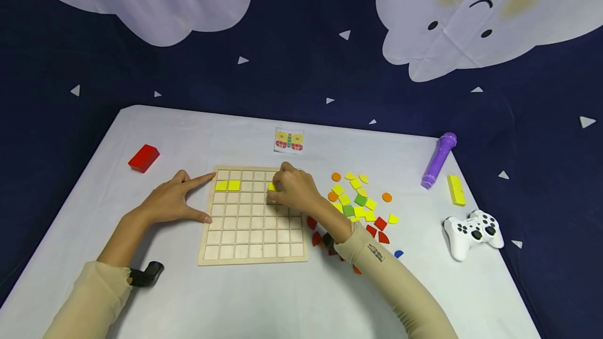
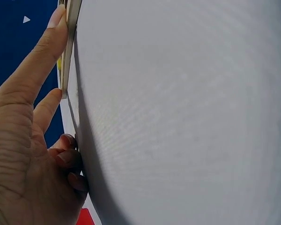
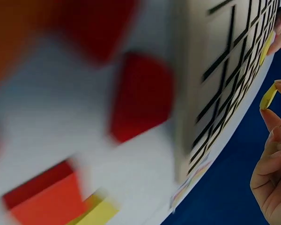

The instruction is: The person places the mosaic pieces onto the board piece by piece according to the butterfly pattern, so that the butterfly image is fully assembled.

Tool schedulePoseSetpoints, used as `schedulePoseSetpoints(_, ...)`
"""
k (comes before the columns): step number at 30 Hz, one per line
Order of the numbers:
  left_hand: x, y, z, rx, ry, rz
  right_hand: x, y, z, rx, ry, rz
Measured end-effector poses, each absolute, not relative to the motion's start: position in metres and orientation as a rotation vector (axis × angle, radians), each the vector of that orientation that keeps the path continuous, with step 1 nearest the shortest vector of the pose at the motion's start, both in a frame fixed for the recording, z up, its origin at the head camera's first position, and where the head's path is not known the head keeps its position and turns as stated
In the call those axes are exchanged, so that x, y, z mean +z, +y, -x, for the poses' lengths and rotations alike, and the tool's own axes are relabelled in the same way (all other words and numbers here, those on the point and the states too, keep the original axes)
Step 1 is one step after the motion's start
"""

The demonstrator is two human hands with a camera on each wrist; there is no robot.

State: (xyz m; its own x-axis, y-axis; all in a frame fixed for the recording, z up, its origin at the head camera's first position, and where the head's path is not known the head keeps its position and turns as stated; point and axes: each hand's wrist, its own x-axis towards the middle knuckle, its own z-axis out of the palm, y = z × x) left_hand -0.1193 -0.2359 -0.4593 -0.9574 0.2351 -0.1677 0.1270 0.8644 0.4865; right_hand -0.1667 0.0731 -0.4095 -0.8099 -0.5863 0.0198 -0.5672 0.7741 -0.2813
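My left hand (image 1: 168,200) rests at the left side of a wooden grid board (image 1: 249,262), thumb and index finger spread and touching its edge. In the left wrist view the other fingers of the left hand (image 2: 23,140) are bent against the table. Over the upper right of the board, my right hand (image 1: 299,190) pinches a yellow piece (image 3: 269,97) between thumb and index finger; in the right wrist view that piece is above the grid. Two yellow pieces (image 1: 233,185) lie side by side in cells near the board's upper left.
Loose yellow, green, orange, red and blue pieces (image 1: 359,211) lie right of the board, some behind the right forearm. A butterfly pattern card (image 1: 289,140) lies beyond it. Around stand a red block (image 1: 144,158), purple microphone (image 1: 439,160), yellow block (image 1: 456,190) and white game controller (image 1: 473,234).
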Motion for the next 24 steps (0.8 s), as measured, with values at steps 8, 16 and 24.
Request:
schedulePoseSetpoints(8,-0.463,-0.236,0.117,0.727,2.831,-0.3,-0.418,0.036,0.175,-0.364,2.816,1.045)
schedulePoseSetpoints(16,-0.462,-0.237,0.117,0.731,2.837,-0.334,-0.427,0.021,0.183,-0.314,2.802,1.036)
schedulePoseSetpoints(24,-0.46,-0.238,0.12,0.721,2.84,-0.338,-0.428,0.012,0.182,-0.413,2.801,0.972)
